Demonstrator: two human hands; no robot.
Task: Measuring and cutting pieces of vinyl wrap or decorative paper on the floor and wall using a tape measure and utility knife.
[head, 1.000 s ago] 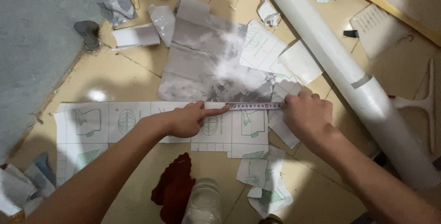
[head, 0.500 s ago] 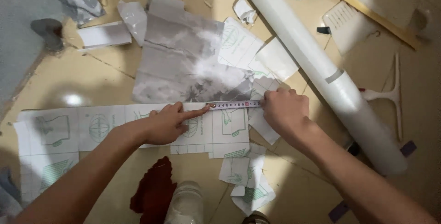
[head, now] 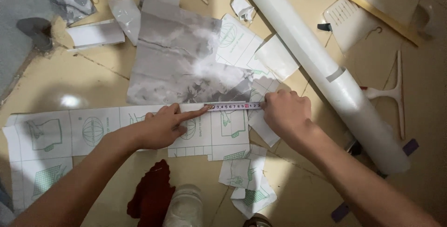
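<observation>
left hand (head: 163,127) presses its forefinger on the tape measure (head: 233,106); right hand (head: 286,113) pinches its other end.

A glossy beige tiled floor (head: 93,76) fills the view from above, its grout lines running at a slant and a bright spot of overhead light (head: 71,100) reflected near the left. A grey mat (head: 14,36) covers the upper-left corner. Paper scraps (head: 242,7) lie scattered across the tiles. A large white roll (head: 321,69) stretches diagonally on the right, with a white squeegee (head: 396,92) just beyond it and a wooden strip (head: 372,9) near the top edge. A dark red cloth (head: 151,194) lies crumpled at the bottom, beside a clear jar (head: 186,206).
</observation>
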